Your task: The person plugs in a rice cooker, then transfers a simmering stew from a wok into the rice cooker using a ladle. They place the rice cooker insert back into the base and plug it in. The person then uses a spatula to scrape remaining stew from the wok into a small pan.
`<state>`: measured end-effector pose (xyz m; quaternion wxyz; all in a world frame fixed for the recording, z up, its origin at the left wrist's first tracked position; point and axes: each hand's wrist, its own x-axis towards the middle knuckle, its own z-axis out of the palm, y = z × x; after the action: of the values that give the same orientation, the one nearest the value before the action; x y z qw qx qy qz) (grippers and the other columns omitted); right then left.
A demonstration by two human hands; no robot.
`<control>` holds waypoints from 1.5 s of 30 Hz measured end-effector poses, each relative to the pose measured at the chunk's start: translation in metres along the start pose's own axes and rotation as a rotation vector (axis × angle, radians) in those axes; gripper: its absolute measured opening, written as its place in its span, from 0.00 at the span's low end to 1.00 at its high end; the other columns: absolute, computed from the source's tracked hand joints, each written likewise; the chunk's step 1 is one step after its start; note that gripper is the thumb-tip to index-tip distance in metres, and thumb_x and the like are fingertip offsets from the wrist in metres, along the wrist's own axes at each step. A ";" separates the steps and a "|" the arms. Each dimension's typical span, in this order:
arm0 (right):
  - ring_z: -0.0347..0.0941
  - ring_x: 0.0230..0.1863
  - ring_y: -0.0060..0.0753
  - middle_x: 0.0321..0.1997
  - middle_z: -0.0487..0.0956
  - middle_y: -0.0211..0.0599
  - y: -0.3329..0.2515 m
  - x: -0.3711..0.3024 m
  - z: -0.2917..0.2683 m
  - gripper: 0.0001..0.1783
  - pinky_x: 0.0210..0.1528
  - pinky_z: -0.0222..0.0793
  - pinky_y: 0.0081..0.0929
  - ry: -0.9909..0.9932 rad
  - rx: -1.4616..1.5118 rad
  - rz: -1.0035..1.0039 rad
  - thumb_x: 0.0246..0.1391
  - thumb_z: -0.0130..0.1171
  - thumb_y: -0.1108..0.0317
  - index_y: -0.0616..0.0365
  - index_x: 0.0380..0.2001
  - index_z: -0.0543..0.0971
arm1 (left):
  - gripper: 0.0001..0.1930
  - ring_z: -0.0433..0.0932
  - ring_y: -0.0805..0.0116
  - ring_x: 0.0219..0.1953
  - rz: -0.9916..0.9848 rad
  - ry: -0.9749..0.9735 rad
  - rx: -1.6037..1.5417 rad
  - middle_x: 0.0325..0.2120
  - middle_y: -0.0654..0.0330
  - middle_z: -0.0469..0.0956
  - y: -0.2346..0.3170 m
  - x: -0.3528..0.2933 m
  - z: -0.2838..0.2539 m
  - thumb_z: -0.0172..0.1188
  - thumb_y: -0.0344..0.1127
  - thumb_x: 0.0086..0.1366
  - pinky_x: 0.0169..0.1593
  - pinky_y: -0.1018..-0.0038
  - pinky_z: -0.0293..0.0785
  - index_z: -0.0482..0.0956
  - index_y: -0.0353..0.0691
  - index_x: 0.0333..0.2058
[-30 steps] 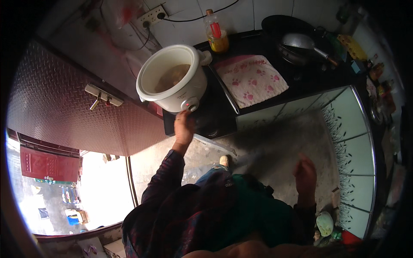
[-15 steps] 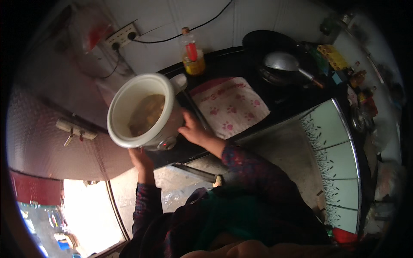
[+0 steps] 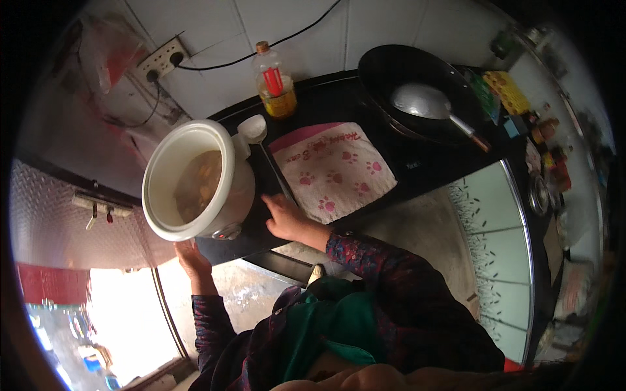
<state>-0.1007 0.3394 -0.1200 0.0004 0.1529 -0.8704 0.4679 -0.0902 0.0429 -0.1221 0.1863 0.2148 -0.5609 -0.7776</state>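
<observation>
A white electric stew pot (image 3: pixel 225 186) stands at the left end of the black counter, lid off, a red light showing on its front knob. Brownish broth with chunks of food (image 3: pixel 199 189) lies inside it. My left hand (image 3: pixel 192 259) is against the pot's near lower side, its fingertips hidden behind the rim. Just right of the pot, my right hand (image 3: pixel 287 220) is open over the counter edge, fingers stretched and apart from the pot. A white ladle (image 3: pixel 252 128) with a dark handle lies between the pot and a pink-and-white paw-print cloth (image 3: pixel 339 171).
An oil bottle (image 3: pixel 277 88) stands by the wall under a power strip (image 3: pixel 162 60) with plugged-in cords. To the right is a black wok (image 3: pixel 378 72) holding a large metal scoop (image 3: pixel 422 101). Bottles and packets (image 3: pixel 548 137) crowd the far right. Light-green cabinet doors (image 3: pixel 495 228) stand below.
My right hand has let go of the pot's side and opened. The left hand stays at the pot. The whole view has shifted slightly, and the picture is brighter.
</observation>
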 end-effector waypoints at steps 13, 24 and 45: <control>0.72 0.47 0.53 0.52 0.68 0.58 0.086 0.011 0.017 0.31 0.47 0.71 0.43 -0.223 -0.459 0.145 0.54 0.45 0.69 0.52 0.63 0.61 | 0.27 0.65 0.54 0.59 -0.201 0.093 -0.126 0.57 0.54 0.66 -0.032 -0.255 -0.012 0.42 0.50 0.70 0.62 0.57 0.56 0.62 0.38 0.60; 0.66 0.50 0.67 0.51 0.66 0.70 0.072 -0.012 -0.078 0.41 0.51 0.65 0.46 -0.092 0.192 0.145 0.43 0.50 0.78 0.51 0.64 0.53 | 0.18 0.75 0.58 0.47 -0.245 -0.126 -0.064 0.48 0.55 0.74 -0.034 -0.239 0.057 0.47 0.44 0.68 0.51 0.64 0.69 0.70 0.39 0.50; 0.67 0.33 0.25 0.41 0.69 0.39 0.067 -0.236 -0.579 0.43 0.35 0.67 0.24 0.131 0.077 0.135 0.46 0.48 0.85 0.50 0.67 0.52 | 0.24 0.70 0.56 0.53 -1.089 -1.239 -0.006 0.51 0.48 0.70 -0.074 -0.375 0.515 0.53 0.33 0.65 0.58 0.64 0.65 0.60 0.31 0.57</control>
<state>0.0243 0.9084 0.1168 0.0201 0.0628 -0.8581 0.5092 -0.0586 0.6721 -0.0020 -0.5594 -0.0119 -0.3772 -0.7380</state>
